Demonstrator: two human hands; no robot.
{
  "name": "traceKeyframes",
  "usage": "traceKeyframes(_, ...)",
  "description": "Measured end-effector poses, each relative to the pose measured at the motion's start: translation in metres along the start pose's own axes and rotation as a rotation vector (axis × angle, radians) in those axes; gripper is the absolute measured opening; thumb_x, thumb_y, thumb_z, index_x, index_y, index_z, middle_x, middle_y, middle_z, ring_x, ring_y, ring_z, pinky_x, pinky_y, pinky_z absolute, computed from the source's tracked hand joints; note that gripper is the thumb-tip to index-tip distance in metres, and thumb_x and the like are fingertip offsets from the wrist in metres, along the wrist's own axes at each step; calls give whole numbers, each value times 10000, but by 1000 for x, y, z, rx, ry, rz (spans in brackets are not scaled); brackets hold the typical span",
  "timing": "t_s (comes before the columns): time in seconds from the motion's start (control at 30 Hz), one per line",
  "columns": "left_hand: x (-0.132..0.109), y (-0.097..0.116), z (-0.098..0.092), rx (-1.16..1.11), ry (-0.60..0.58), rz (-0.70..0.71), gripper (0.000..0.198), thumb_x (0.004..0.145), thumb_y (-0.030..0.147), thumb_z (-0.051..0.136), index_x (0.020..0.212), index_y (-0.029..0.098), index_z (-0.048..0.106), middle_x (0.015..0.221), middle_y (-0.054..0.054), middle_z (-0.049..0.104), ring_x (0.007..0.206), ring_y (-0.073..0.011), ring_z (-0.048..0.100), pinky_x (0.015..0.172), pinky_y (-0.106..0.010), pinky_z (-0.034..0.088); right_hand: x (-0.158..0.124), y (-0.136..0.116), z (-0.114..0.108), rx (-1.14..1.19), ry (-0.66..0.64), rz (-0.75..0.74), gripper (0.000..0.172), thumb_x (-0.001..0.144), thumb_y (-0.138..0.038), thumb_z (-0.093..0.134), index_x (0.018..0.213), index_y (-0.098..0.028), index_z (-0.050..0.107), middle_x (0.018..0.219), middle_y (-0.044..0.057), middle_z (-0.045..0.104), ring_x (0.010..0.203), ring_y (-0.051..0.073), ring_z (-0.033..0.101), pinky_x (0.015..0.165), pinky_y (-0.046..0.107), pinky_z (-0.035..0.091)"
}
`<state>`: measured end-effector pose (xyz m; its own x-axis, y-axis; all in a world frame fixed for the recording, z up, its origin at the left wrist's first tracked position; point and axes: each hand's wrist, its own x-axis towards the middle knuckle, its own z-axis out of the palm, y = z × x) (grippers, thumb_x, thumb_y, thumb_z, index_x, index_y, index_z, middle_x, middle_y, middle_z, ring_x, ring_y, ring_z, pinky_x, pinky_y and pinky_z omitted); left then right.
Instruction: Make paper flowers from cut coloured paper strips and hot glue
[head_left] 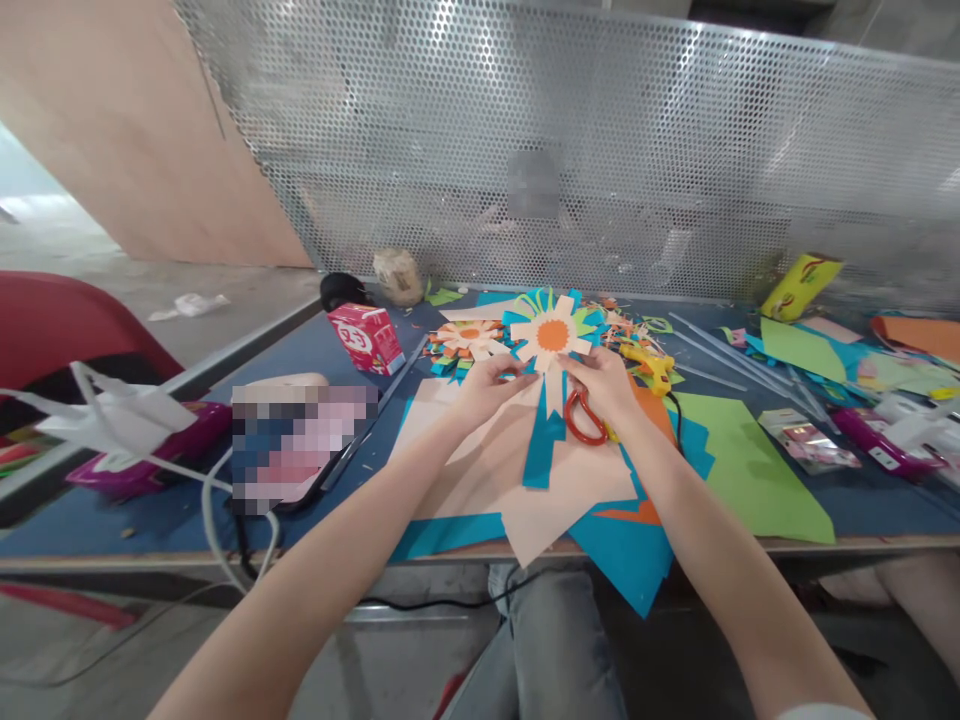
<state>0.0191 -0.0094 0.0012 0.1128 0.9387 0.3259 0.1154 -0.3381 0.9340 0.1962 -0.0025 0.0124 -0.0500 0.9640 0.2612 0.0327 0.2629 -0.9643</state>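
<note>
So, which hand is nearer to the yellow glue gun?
Right. The right hand is just left of the glue gun; the left hand is farther left, beyond the paper flower both hold.

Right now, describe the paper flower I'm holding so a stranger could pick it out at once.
On the blue table below the perforated metal screen, look to the middle. There the left hand and right hand pinch the paper flower: cream petals, orange centre, blue-green fringe. The other flower lies flat, untouched.
</note>
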Motion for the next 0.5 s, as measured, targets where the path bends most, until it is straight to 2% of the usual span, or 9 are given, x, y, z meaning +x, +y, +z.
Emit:
traceKeyframes(0.17,0,0,-2,7,1,23,220,583,355,739,653,163,657,671,-14,607,645,-133,525,610,-252,404,-2,-2,1,36,-9,-44,313,593,-437,705,720,-169,608,478,-69,430,419,57,319,419,221,239)
traceKeyframes(0.27,1,-1,-4,35,-24,59,181,619,324,720,710,173,683,740,-31,650,704,-147,570,679,-266,436,-2,-6,-2,49,53,-6,332,582,-440,698,740,-166,596,510,-62,463,419,63,338,422,225,260)
traceKeyframes(0.37,2,-2,-7,-2,-1,31,243,607,311,729,807,177,699,725,-30,659,701,-153,592,688,-275,450,1,-9,-10,-74,170,-36,304,600,-447,672,644,-170,554,504,-52,459,435,72,355,444,232,277)
traceKeyframes(0.5,2,-4,-7,-54,20,5,310,555,353,766,804,177,711,740,-44,686,699,-170,620,695,-291,473,8,-8,-24,-285,286,-147,292,622,-433,649,569,-168,539,521,-30,477,508,95,415,496,234,311)
